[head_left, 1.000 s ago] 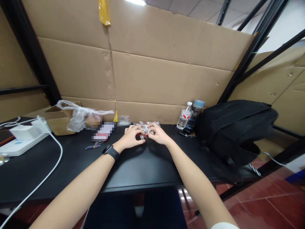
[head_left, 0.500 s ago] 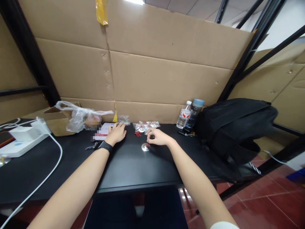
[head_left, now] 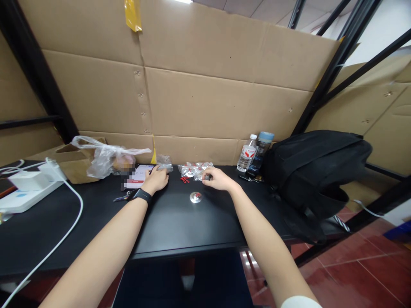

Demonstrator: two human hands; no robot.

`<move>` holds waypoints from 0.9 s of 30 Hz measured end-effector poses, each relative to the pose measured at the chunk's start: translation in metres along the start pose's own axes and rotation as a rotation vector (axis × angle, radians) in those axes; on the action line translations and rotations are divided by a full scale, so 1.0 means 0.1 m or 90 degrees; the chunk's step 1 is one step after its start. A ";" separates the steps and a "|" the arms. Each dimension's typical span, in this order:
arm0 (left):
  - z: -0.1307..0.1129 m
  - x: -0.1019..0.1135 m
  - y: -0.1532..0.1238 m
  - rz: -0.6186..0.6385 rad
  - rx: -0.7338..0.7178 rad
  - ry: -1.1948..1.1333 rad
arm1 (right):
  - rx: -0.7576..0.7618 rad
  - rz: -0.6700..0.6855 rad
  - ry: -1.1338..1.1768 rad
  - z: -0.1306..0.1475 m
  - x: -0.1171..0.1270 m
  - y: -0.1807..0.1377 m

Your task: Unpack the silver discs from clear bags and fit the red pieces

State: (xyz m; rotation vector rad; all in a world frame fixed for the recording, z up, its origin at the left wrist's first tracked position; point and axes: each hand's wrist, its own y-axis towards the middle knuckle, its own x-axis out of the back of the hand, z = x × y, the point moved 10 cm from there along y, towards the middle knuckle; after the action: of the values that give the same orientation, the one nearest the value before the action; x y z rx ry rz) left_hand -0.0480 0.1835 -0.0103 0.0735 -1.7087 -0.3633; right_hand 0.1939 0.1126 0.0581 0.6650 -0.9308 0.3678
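My left hand (head_left: pixel 156 179), with a black band on the wrist, reaches over the edge of a white-and-red printed card or booklet (head_left: pixel 138 176). Its fingertips are closed on the near part of a small clear plastic bag (head_left: pixel 165 161). My right hand (head_left: pixel 218 179) hovers a little above the table, thumb and fingers curved and apart, with nothing visible between them. To its left, a shiny round metal disc (head_left: pixel 195 197) with a red mark in its middle lies on the black table. Behind are several clear packets (head_left: pixel 190 171) of similar discs and a red cord (head_left: pixel 185 179).
At the right stand a water bottle (head_left: pixel 247 152), a blue-lidded bottle (head_left: pixel 262 149) and a black backpack (head_left: pixel 314 179). Keys (head_left: pixel 123 197) lie by my left wrist. A cardboard box (head_left: pixel 78 164), a knotted plastic bag (head_left: pixel 104 160) and a white power strip (head_left: pixel 32 192) are at the left.
My right hand has let go of the metal disc and moved away to the right. The clear plastic bag has come slightly nearer under my left fingers.
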 end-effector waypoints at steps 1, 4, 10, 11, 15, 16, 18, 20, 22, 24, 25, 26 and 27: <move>0.00 0.02 0.00 -0.010 -0.005 -0.006 | -0.008 -0.003 -0.001 -0.03 0.01 0.00; 0.01 0.15 -0.02 -0.062 -0.001 -0.015 | -0.033 -0.012 -0.003 -0.14 0.07 -0.02; -0.06 0.31 -0.09 -0.121 -0.007 -0.017 | -0.090 -0.015 -0.033 -0.34 0.16 -0.07; -0.08 0.32 -0.10 -0.126 -0.010 -0.021 | -0.105 -0.012 -0.046 -0.38 0.16 -0.08; -0.16 0.41 -0.13 -0.142 -0.017 -0.026 | -0.155 0.031 -0.087 -0.55 0.10 -0.13; -0.19 0.46 -0.14 -0.151 -0.019 -0.024 | -0.169 0.045 -0.093 -0.60 0.07 -0.14; -0.27 0.54 -0.18 -0.165 -0.025 -0.013 | -0.200 0.067 -0.095 -0.70 0.02 -0.17; -0.36 0.60 -0.22 -0.159 -0.041 0.003 | -0.221 0.079 -0.080 -0.79 -0.01 -0.19; -0.47 0.62 -0.27 -0.131 -0.067 0.013 | -0.229 0.083 -0.064 -0.83 -0.03 -0.19; -0.60 0.61 -0.33 -0.099 -0.099 0.014 | -0.228 0.082 -0.061 -0.84 -0.02 -0.20; -0.66 0.61 -0.37 -0.094 -0.116 0.011 | -0.227 0.082 -0.063 -0.84 -0.02 -0.19; -0.73 0.62 -0.40 -0.096 -0.137 0.006 | -0.225 0.081 -0.067 -0.84 -0.01 -0.19; -0.80 0.64 -0.43 -0.104 -0.161 -0.002 | -0.223 0.078 -0.070 -0.83 -0.01 -0.19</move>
State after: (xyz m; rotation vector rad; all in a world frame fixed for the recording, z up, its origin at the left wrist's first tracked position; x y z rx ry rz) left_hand 0.0116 0.1105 0.0483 0.0276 -1.6516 -0.6981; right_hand 0.2549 0.1536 0.0156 0.3095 -1.1119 0.2694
